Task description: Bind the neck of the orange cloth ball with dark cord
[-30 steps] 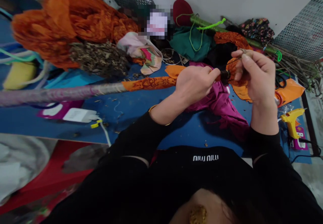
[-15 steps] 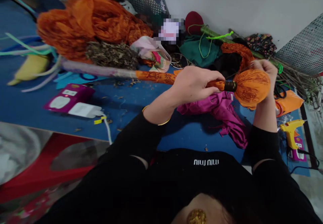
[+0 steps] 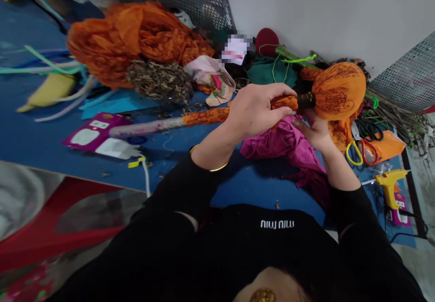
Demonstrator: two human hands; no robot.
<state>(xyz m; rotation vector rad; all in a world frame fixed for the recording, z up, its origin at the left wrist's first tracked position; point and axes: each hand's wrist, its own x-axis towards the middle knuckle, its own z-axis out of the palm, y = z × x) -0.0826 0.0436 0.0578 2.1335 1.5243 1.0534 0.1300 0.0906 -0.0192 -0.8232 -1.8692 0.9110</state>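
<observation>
My left hand (image 3: 256, 109) is wrapped round a long stick (image 3: 207, 116) covered in orange patterned cloth, its bare pale end pointing left. At the stick's right end bulges a round, orange cloth-covered head (image 3: 340, 91). A dark band (image 3: 306, 100) is wound round the neck between the two. My right hand (image 3: 316, 129) is just below that neck, thumb toward me and fingers curled up behind it; what the fingertips hold is hidden. Beneath the hands lies crumpled magenta cloth (image 3: 282, 145).
Orange cloth (image 3: 136, 39), dried plant matter (image 3: 159, 82) and green cloth (image 3: 272, 70) are heaped along the back. A purple-and-white power strip (image 3: 98, 132) lies left. Scissors (image 3: 362, 150) and a yellow glue gun (image 3: 390, 186) lie right. The blue table's (image 3: 170, 170) front edge faces me.
My right hand has gone from the far side of the round head to beneath the neck. The head has swung up and away, and the stick's pale left end has dropped toward me.
</observation>
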